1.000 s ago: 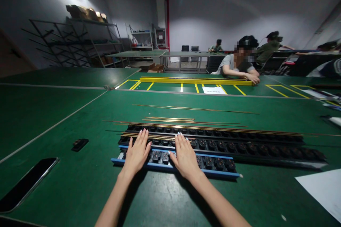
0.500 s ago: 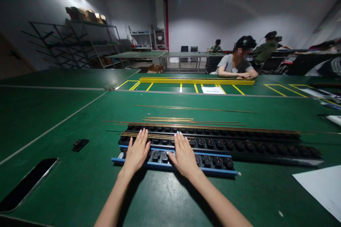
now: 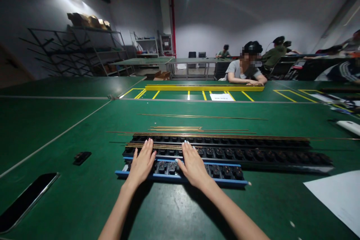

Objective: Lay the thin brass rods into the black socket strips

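My left hand [image 3: 143,161] lies flat, palm down, across the left part of a blue-edged rail [image 3: 180,177] filled with black socket-like modules [image 3: 161,167]. Farther right, my right hand [image 3: 194,161] rests the same way over the rail's middle, thumb apart from the other fingers. Both sets of fingertips reach onto thin brass-coloured rods [image 3: 165,146], which lie along a black rail of modules [image 3: 239,154] just behind. Another black rail [image 3: 253,141] runs behind that one, with long rods on top. What lies beneath my palms is hidden.
Loose rods [image 3: 177,129] lie beyond the rails. At left are a single black module [image 3: 82,157] and a phone [image 3: 29,200]. A paper sheet [image 3: 337,198] lies at right. Across the green table, a person [image 3: 246,67] sits behind a yellow rail [image 3: 202,88].
The camera view has shifted slightly, so the scene sits a little lower and farther left. Both hands stay flat in the same places on the rails.
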A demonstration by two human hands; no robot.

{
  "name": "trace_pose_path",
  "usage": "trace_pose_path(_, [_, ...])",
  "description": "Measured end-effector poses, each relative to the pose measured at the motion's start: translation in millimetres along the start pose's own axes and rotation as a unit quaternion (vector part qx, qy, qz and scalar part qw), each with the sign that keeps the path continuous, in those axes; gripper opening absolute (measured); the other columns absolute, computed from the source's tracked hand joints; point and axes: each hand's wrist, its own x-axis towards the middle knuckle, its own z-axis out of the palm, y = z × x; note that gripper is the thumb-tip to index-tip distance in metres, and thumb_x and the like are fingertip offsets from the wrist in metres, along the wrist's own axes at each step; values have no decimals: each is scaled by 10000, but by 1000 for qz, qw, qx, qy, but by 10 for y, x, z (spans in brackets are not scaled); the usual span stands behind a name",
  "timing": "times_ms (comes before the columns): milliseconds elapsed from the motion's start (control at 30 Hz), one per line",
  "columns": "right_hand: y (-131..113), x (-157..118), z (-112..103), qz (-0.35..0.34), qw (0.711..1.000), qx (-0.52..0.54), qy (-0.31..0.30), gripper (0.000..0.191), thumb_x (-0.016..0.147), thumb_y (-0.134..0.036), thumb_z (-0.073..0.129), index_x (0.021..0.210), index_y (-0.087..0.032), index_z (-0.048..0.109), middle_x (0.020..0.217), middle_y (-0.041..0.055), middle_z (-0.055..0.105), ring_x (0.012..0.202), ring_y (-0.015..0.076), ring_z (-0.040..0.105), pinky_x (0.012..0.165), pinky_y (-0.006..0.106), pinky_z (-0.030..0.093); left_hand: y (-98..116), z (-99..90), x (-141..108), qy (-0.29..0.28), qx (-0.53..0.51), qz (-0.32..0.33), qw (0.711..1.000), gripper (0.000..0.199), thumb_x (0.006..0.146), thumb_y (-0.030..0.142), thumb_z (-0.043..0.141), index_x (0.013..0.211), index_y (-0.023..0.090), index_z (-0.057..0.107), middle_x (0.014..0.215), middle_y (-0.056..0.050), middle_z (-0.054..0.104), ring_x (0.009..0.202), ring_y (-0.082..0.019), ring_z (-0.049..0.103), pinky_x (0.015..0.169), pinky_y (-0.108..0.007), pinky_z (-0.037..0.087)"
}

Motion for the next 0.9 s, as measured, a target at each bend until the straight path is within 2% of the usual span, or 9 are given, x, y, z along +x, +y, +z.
trace_pose_path(167, [-2,-21,-164,-27,1000,-6,10,596,942,-415,319,1412,-49,328,1471,154,305,1373,244,257,1112,438,278,-1,35,-15,21,-16,-4,1000,544,973,389,196,1460,258,-6,1518,-69,230,1401,-191,188,1115,-521,192])
trace_pose_path(300, [14,-85,-313,-69,998,1,8,534,932,-360,356,1390,-86,385,1440,142,375,1346,241,322,1098,450,307,-10,49,-28,39,-30,2,999,556,973,399,212,1456,274,-34,1522,-67,221,1400,-195,194,1113,-541,178])
trace_pose_path(467, [102,-181,-478,-123,992,38,1,466,928,-317,380,1362,-152,431,1413,118,429,1320,219,372,1077,447,343,35,-22,-75,97,-31,44,994,571,972,348,269,1462,281,-16,1505,-77,275,1389,-205,234,1120,-529,166])
trace_pose_path(667, [259,-417,-661,-194,977,78,-38,391,926,-260,385,1289,-176,501,1349,102,514,1271,188,438,1075,410,351,281,-1,-315,131,-31,91,987,583,955,278,338,1472,239,72,1497,-91,299,1388,-198,240,1136,-477,154])
trace_pose_path(900, [476,-800,-847,-189,977,77,-53,389,918,-206,402,1296,-179,491,1314,93,549,1241,170,471,1069,374,365,639,191,-682,163,-99,112,975,579,930,199,361,1467,220,146,1478,-92,344,1362,-185,305,1127,-420,234])
